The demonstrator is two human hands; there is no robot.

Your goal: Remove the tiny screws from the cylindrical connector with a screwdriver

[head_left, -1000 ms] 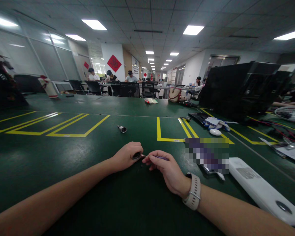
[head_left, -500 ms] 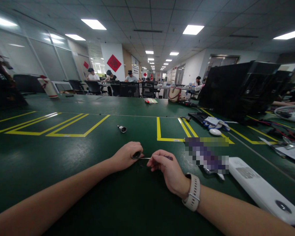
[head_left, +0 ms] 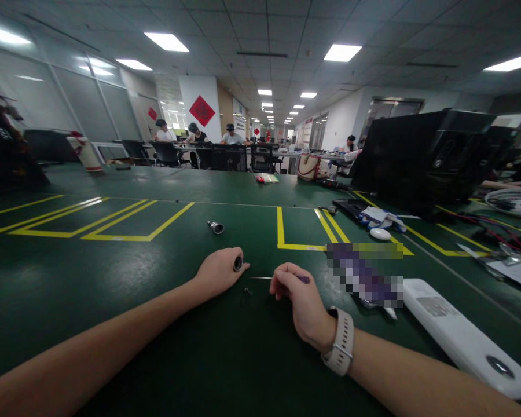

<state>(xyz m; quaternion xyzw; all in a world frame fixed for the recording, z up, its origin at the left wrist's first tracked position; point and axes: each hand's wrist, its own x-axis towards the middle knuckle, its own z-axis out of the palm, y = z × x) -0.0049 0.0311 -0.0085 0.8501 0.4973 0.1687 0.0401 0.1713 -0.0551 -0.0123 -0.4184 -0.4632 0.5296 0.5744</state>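
The left hand [head_left: 217, 272] curls around a hollow metal cylinder [head_left: 238, 264]. The right hand [head_left: 301, 298] pinches a purple-handled screwdriver [head_left: 303, 279]. Tiny parts [head_left: 248, 291] lie on the bench [head_left: 238, 359].

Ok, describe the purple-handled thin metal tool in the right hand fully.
The purple-handled thin metal tool has a straight, shiny shaft. The right hand holds it, hiding its middle; only the handle's rear end shows beyond. It points left, roughly level in the view, tip apart from the left hand. The tip's shape is too small to tell.
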